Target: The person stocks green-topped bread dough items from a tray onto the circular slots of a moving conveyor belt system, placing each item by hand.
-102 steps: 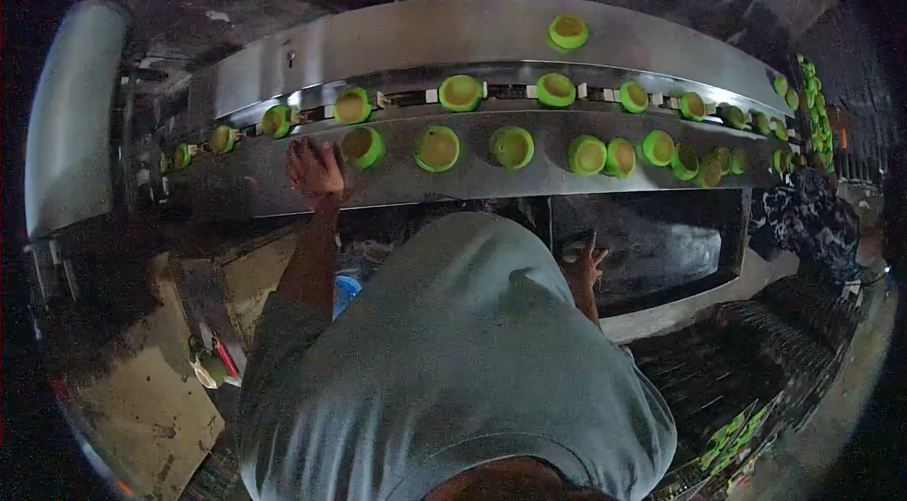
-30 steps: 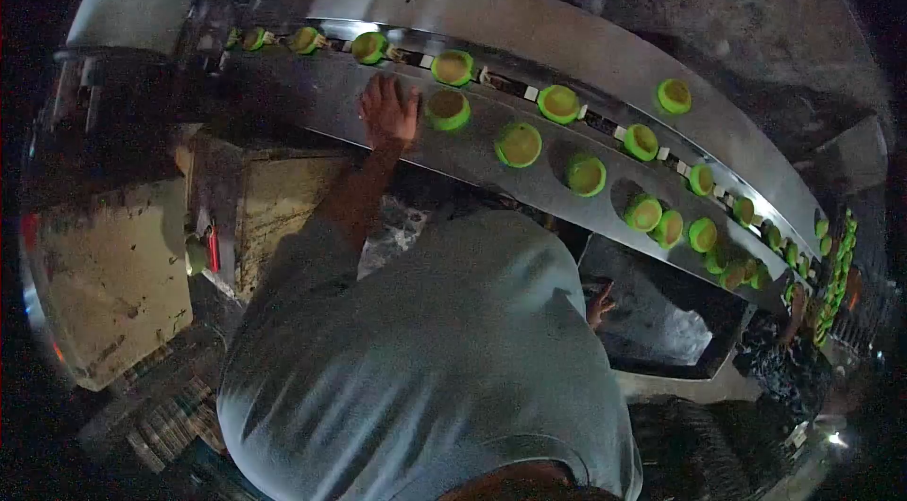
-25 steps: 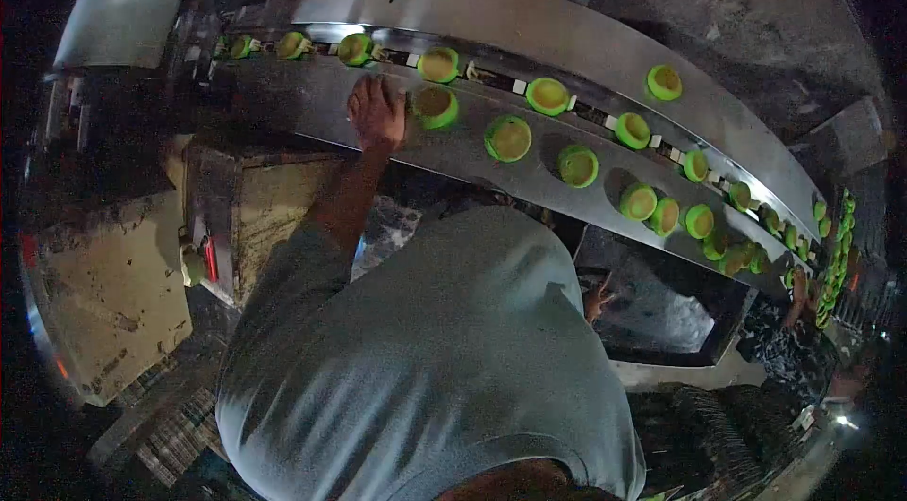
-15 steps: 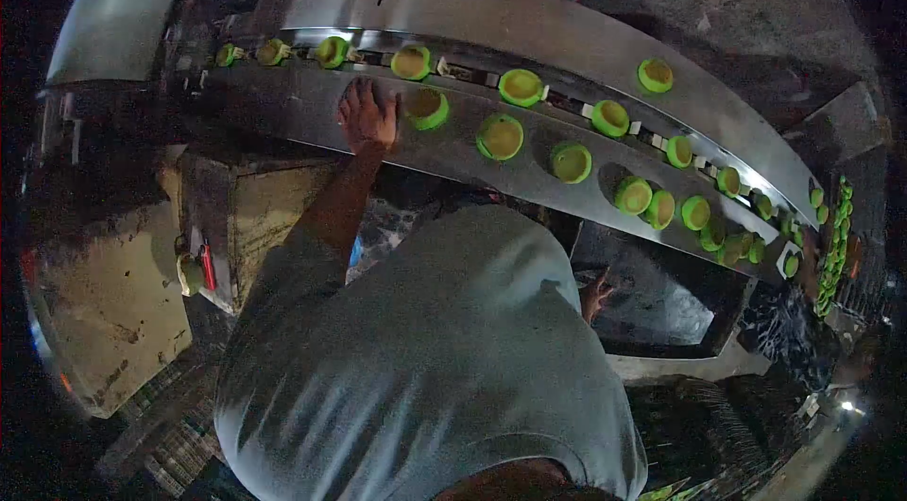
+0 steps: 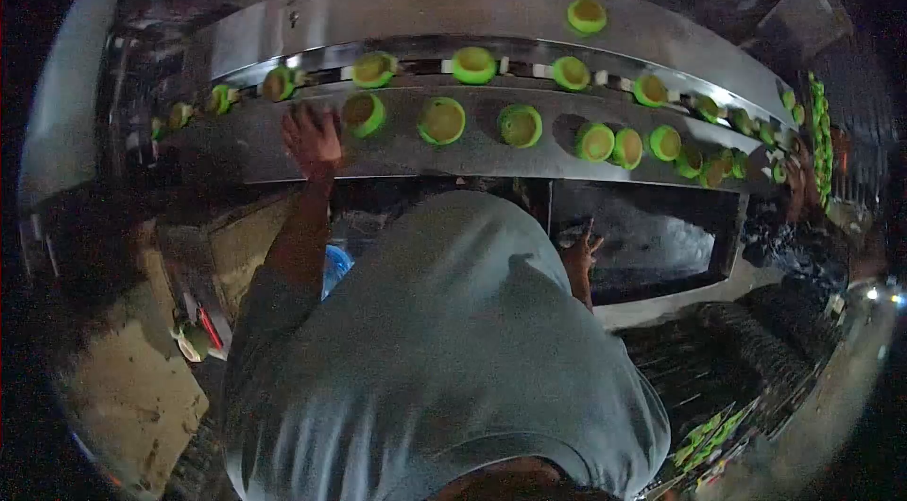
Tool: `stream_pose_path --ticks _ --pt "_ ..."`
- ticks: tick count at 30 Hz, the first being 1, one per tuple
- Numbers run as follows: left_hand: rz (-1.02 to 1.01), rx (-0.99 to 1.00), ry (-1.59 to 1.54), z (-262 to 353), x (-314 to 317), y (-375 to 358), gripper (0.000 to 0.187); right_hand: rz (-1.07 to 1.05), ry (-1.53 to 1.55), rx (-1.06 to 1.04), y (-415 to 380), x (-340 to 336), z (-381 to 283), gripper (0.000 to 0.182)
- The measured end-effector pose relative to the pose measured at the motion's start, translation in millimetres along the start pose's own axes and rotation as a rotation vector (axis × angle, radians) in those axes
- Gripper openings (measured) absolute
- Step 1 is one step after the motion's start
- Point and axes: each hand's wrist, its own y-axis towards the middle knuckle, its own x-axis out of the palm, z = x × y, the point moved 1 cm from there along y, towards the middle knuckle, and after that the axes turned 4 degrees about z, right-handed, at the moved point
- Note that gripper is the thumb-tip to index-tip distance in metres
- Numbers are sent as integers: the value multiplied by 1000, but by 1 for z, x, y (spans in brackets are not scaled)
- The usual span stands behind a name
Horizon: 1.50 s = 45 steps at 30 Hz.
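My left hand [image 5: 312, 142] rests with spread fingers on the metal ledge [image 5: 255, 146], just below a conveyor line. Close to its right sits a green, round, cup-like piece [image 5: 363, 114] with a brownish face; the hand seems to hold nothing. More such green pieces [image 5: 441, 120] stand in a row along the ledge, crowding together toward the right. Others ride in the conveyor slot [image 5: 520, 68] behind them. My right hand [image 5: 583, 250] hangs beside my body, in front of a dark glossy panel [image 5: 652, 241], fingers apart and holding nothing.
A single green piece [image 5: 587, 16] lies on the far metal plate [image 5: 425, 5]. At the far right, another person's hand [image 5: 803, 184] reaches to the ledge. A stained board [image 5: 132, 388] and a red object [image 5: 210, 327] are at lower left.
The view has swung, shifting the conveyor and ledge leftward. My left hand stays on the ledge beside the same green piece. My right hand shows more fully, and the other person's hand appears at the ledge.
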Motion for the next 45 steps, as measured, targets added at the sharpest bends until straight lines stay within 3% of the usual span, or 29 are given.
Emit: stream_pose_path --ticks 5,7,9,11,13,15,17,21,24,27,29,34,36,40,42,43,45 --pt "-160 -89 37 32 -19 4 56 -147 128 -138 8 -59 26 87" --pt "-98 -50 20 21 -6 -5 57 -148 155 -215 16 -103 36 82" --pt "-37 -11 1 18 -2 -5 57 -104 323 -132 26 -170 32 48" --pt "-66 -36 -30 20 -6 -4 58 335 613 -42 21 -278 -21 31" --pt "-38 -12 12 14 1 -5 58 594 871 -281 29 -345 -69 30" --pt "-5 6 51 18 -1 -3 59 814 681 -526 66 -357 -106 35" --pt "-165 -82 77 31 -21 4 59 713 627 -632 86 -384 -158 43" --pt "-94 -65 36 19 -11 0 60 595 261 -575 126 -371 -247 75" --pt "-116 -37 -30 10 -4 -2 62 444 239 -522 129 -366 -287 84" --pt "-95 129 173 -5 17 -8 63 544 299 -569 104 -380 -288 80" --pt "-109 -61 -37 22 -14 -1 63 531 308 -521 121 -382 -265 80" --pt "-122 -59 68 18 -6 -2 62 578 111 -376 161 -359 -228 76" --pt "-82 -32 42 19 -3 1 61 243 180 -519 161 -371 -245 74" --pt "-99 -43 15 33 -28 4 60 352 221 -607 131 -382 -262 73" --pt "-96 -41 -5 36 -32 6 60 638 398 -527 147 -368 -251 72" --pt "-121 -53 6 35 -32 4 59 636 399 -529 144 -375 -244 72" --pt "-154 -62 17 27 -23 5 59 524 216 -218 136 -397 -231 71"
